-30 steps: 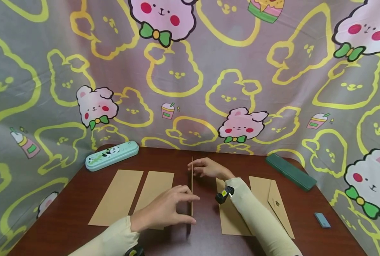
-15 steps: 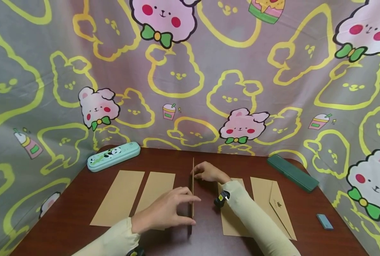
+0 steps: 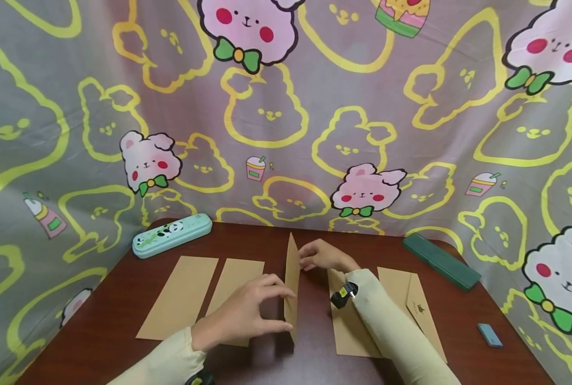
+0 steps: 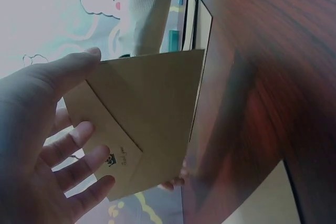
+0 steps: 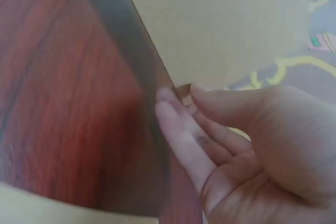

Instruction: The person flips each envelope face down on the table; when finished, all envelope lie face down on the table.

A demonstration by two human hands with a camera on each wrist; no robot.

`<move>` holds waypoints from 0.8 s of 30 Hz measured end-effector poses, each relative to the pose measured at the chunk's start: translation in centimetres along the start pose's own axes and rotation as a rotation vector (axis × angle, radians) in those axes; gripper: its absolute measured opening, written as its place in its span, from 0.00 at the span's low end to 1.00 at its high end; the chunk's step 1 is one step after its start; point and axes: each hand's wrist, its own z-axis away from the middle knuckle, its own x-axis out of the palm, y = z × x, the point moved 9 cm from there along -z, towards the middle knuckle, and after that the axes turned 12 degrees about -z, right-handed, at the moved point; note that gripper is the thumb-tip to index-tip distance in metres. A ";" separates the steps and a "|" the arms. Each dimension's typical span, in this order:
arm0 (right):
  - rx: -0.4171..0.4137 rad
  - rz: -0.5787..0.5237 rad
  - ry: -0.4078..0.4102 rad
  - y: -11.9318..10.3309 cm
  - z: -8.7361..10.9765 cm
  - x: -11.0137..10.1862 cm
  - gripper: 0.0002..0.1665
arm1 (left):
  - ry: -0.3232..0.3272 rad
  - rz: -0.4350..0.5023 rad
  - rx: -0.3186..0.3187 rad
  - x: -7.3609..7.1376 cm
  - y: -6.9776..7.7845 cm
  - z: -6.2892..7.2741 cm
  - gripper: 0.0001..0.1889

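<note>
A kraft paper envelope (image 3: 292, 272) stands upright over the table (image 3: 315, 331), between both hands. My left hand (image 3: 245, 310) holds its near end, thumb and fingers spread apart along it. In the left wrist view, the thumb lies at one corner and the other fingers are beside the flap with its small dark print. At the far end, my right hand (image 3: 324, 255) pinches a lower corner; the right wrist view shows its thumb and fingers (image 5: 181, 137) about that corner. Part of the right fingers is hidden behind the envelope in the left wrist view.
Two brown envelopes (image 3: 180, 294) lie flat at left, two more (image 3: 401, 299) at right, one partly under the right sleeve. A panda pencil case (image 3: 172, 235), a dark green case (image 3: 441, 261) and a small blue block (image 3: 489, 335) lie around them. A patterned curtain hangs behind.
The upright envelope has turned from edge-on so that one broad side shows in the head view. My right hand has shifted slightly right; the left has barely moved.
</note>
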 end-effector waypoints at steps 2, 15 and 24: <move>0.012 -0.029 0.023 0.1 0.2 -0.8 0.14 | 0.024 -0.006 0.007 -0.4 -0.2 0.1 0.24; -0.009 -0.189 0.175 -0.9 2.1 -5.1 0.17 | -0.039 -0.045 -0.105 -0.3 -2.1 1.5 0.33; -0.041 -0.205 0.236 -3.1 2.8 -6.8 0.19 | -0.103 -0.087 -0.122 0.5 -2.5 1.9 0.36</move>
